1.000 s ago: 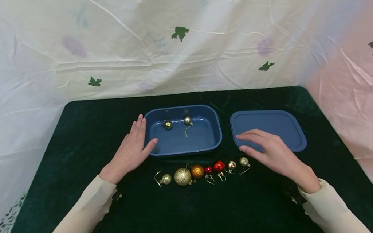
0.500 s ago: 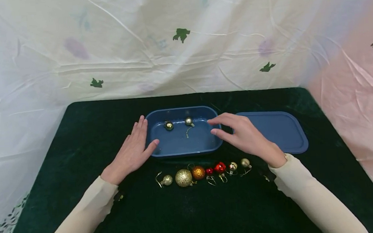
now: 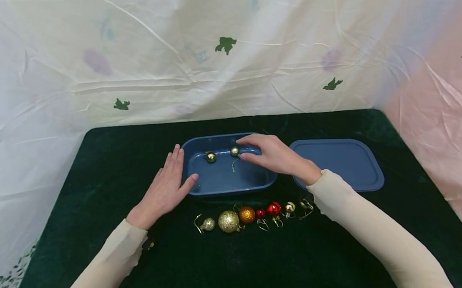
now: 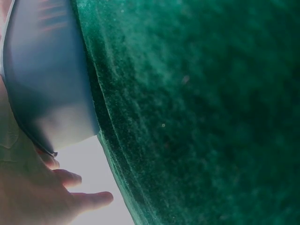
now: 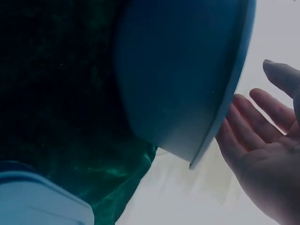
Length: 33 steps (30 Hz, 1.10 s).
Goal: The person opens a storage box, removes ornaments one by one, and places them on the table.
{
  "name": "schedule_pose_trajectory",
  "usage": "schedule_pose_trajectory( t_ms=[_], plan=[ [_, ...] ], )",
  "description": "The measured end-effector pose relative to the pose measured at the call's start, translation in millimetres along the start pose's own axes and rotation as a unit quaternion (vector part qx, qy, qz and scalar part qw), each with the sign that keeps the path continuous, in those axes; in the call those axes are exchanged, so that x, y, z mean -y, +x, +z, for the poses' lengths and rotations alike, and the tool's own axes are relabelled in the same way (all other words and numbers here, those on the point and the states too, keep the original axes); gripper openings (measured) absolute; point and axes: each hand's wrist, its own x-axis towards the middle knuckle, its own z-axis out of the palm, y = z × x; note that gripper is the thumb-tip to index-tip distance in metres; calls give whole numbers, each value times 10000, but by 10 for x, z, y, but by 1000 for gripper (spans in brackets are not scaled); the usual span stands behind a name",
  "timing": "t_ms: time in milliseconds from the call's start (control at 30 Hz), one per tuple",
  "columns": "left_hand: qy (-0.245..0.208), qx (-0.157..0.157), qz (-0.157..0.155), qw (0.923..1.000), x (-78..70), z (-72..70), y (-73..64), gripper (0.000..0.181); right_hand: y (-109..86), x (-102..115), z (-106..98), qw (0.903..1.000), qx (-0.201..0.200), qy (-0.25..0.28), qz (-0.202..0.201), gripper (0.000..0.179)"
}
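Observation:
My left hand (image 3: 159,190) lies against the left side of a blue rectangular box (image 3: 217,180), fingers straight and thumb over the rim. Two small baubles sit inside: a shiny gold bauble (image 3: 210,156) at left and a pale gold bauble (image 3: 234,151) with a thin string. My right hand (image 3: 274,155) reaches over the box's right rim, its thumb and forefinger spread beside the pale gold bauble without visibly pinching it. In the right wrist view, the fingers (image 5: 248,122) are loosely bent beyond the box wall (image 5: 183,79). The left wrist view shows the box's outer wall (image 4: 51,70).
A blue lid (image 3: 342,162) lies right of the box. Before the box runs a row of baubles, including a large glittery gold bauble (image 3: 229,221), an orange bauble (image 3: 247,214) and a red bauble (image 3: 274,209). The rightmost bauble (image 3: 305,203) is partly covered by my right wrist.
My right hand has moved left from above the lid, across the box's right rim, to beside the pale gold bauble. My left hand has stayed against the box.

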Motion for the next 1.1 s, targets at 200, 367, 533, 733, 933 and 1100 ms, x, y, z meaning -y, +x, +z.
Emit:
schedule_pose_trajectory(
  t_ms=[200,367,533,733,933,1100],
  plan=[
    [25,-15,-19,10000,6,-6,-7,89,194,4,80,9988,395,-148,257,52],
    [54,-56,-13,10000,-7,-3,-1,88,317,-11,151,9972,590,-295,360,53],
    [68,-68,-10,10000,-31,6,6,87,381,-32,192,9952,726,-411,518,55],
    [59,-55,-7,10000,-40,10,4,88,412,-68,238,9937,839,-407,621,54],
    [23,-47,25,10000,-43,10,-1,87,424,-67,285,9944,905,-217,506,49],
    [-8,-41,34,10000,-44,5,-3,87,432,-79,314,9940,985,-128,463,51]
  ],
)
